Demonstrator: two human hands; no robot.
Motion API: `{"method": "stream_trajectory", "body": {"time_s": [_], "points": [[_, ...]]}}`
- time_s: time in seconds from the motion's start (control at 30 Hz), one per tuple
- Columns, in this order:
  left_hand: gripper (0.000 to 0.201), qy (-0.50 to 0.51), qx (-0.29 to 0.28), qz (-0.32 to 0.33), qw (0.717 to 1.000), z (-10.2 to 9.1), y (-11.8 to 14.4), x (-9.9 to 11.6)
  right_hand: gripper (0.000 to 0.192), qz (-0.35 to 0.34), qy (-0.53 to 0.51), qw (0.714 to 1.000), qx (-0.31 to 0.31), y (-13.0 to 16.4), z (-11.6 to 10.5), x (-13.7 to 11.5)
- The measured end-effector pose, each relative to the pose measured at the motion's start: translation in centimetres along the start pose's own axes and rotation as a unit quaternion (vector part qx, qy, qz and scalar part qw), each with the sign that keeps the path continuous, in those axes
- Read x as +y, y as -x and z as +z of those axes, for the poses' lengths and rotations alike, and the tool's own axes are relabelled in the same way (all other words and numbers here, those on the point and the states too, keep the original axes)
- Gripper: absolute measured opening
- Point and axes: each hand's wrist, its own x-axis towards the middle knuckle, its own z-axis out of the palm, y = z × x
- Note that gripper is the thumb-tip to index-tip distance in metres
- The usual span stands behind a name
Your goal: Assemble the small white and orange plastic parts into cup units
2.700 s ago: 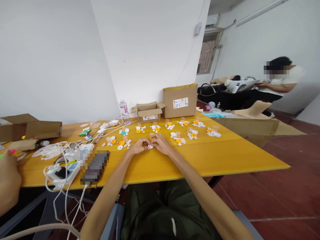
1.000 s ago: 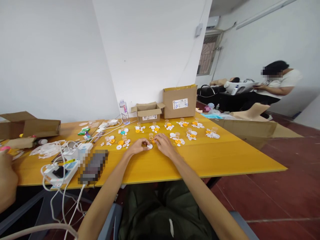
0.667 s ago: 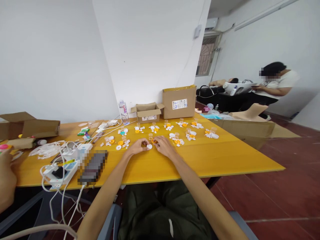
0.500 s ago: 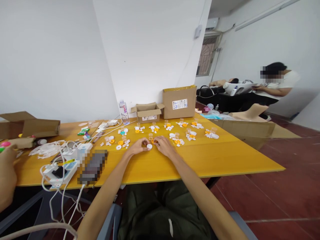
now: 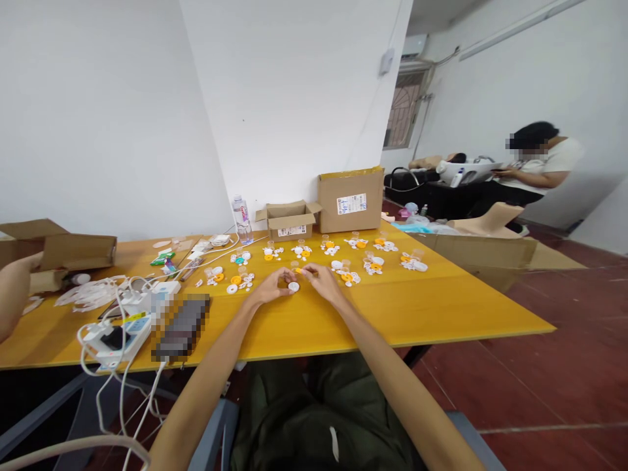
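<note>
My left hand point(image 5: 271, 286) is closed in a pinch on a small round white plastic part point(image 5: 293, 286), just above the yellow-brown table point(image 5: 314, 327). Close beside it, my right hand point(image 5: 318, 280) pinches a small orange plastic part point(image 5: 299, 270) between thumb and fingers. A clear cup point(image 5: 294, 264) stands just behind the two hands. Clusters of white, orange and teal plastic parts, each with a clear cup, lie across the table around the hands, including an orange ring point(image 5: 236, 280) and a white ring point(image 5: 231, 288) to the left.
Behind stand a small open carton point(image 5: 289, 222), a larger cardboard box point(image 5: 350, 200) and a water bottle point(image 5: 242, 219). Power strips point(image 5: 142, 327) with white cables and a phone point(image 5: 182, 327) lie to the left. Another person's arm point(image 5: 12, 294) reaches toward a carton point(image 5: 78, 250).
My right hand has raised and tilted the orange part slightly. At far left, the other person's hand has moved to the open carton; the pink and green items are out of sight.
</note>
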Motion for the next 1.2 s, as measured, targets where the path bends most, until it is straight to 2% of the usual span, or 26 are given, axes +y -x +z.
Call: {"method": "stream_trajectory", "body": {"time_s": [0.27, 0.37, 0.57, 0.8, 1.2], "points": [[0.039, 0.059, 0.036, -0.005, 0.998, 0.37, -0.42, -0.32, 0.029, -0.001, -0.071, 0.997, -0.025, -0.24, -0.22, -0.38], [0.035, 0.059, 0.065, 0.01, 0.996, 0.44, -0.62, -0.21, 0.031, -0.003, -0.082, 0.996, -0.034, -0.27, -0.18, -0.53], [0.033, 0.039, 0.083, 0.026, 0.995, 0.25, -0.7, 0.26, 0.029, -0.007, -0.083, 0.996, -0.045, -0.28, -0.1, -0.63], [0.039, 0.013, 0.084, 0.023, 0.996, -0.02, -0.55, 0.25, 0.026, -0.014, -0.077, 0.995, -0.054, -0.24, 0.18, -0.72], [0.041, 0.027, 0.078, 0.01, 0.997, -0.09, -0.53, 0.24, 0.025, -0.01, -0.055, 0.997, -0.046, -0.58, 0.58, -0.15]]}}
